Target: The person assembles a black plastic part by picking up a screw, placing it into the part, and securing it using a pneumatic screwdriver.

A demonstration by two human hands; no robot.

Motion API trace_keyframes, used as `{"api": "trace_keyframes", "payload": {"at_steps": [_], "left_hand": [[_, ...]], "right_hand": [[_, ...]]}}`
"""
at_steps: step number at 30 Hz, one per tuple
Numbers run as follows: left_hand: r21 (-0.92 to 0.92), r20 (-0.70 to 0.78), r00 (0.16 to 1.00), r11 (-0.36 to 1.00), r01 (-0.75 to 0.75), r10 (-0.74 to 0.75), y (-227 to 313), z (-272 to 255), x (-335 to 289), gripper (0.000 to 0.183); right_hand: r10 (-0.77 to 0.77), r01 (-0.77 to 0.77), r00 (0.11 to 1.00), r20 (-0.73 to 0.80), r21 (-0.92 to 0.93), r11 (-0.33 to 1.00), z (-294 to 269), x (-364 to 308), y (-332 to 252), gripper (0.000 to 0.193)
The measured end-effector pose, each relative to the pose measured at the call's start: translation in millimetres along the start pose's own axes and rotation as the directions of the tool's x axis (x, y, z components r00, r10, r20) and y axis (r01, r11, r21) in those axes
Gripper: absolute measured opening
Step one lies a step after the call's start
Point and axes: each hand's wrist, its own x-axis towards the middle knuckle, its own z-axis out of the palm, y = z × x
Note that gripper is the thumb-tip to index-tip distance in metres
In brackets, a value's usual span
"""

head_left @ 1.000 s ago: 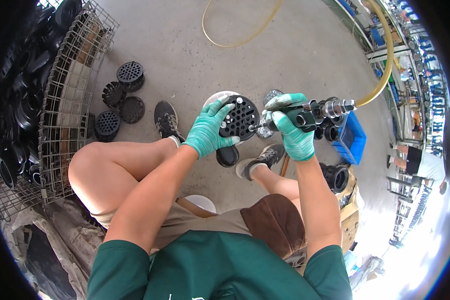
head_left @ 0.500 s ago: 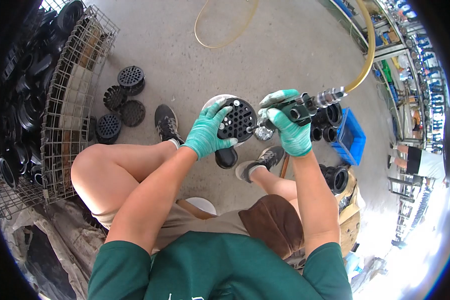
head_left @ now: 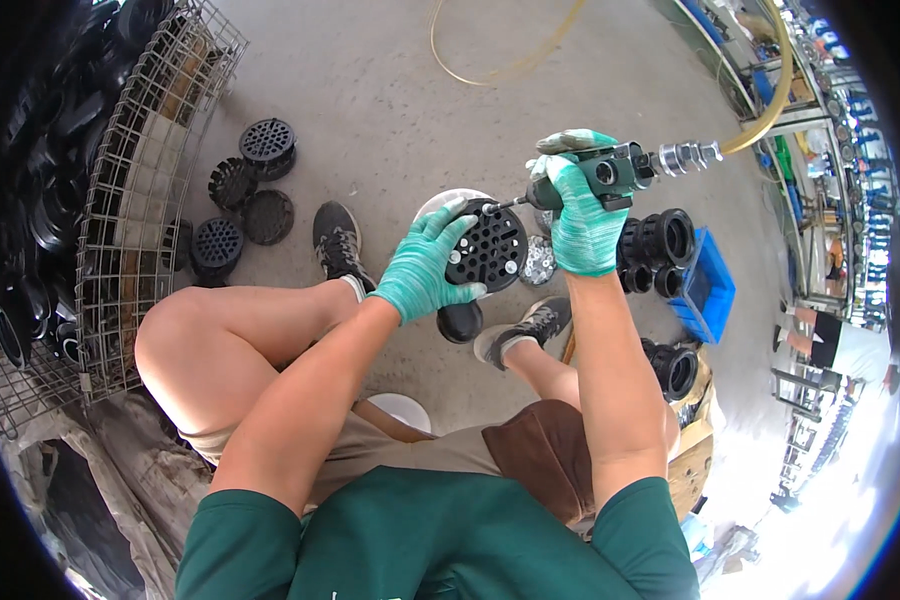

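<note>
My left hand [head_left: 420,265], in a green-white glove, grips the left rim of a round black grate [head_left: 488,250] with many holes, thumb at its lower edge. Pale round dots, perhaps screw heads, show near its rim. In my gloved right hand [head_left: 582,225] is a dark green air screwdriver [head_left: 610,176], held level. Its thin bit reaches left to the grate's upper edge, where the tip meets a small light spot. Beneath the grate, a white round surface [head_left: 455,197] and a black rounded part [head_left: 460,323] stick out. Small silvery pieces [head_left: 539,262] lie heaped to its right.
A yellowish hose [head_left: 778,100] runs from the screwdriver to the upper right. Several black grates [head_left: 267,145] lie on the floor at left, beside a wire cage [head_left: 120,215] of black parts. Black ring fittings [head_left: 673,240] and a blue bin [head_left: 708,290] stand at right. Another person [head_left: 838,325] is far right.
My right hand has carried the screwdriver up, its bit passing from the grate's lower right edge to its upper edge. A pale dot now shows at the former spot. My left hand keeps its hold.
</note>
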Motion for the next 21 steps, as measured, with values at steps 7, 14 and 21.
{"api": "trace_keyframes", "payload": {"at_steps": [7,14,21], "left_hand": [[0.027,0.026,1.0,1.0,0.006,-0.006,1,-2,0,0.105],[0.035,0.032,0.999,0.999,0.004,-0.005,1,-1,1,0.105],[0.004,0.032,0.999,0.999,0.035,-0.035,2,-1,-1,0.105]], "right_hand": [[0.044,-0.041,0.997,0.063,-0.054,0.998,9,-2,0,0.027],[0.032,-0.032,0.99,0.135,-0.005,0.999,13,8,7,0.024],[0.018,-0.016,0.988,0.155,-0.018,1.0,11,10,9,0.022]]}}
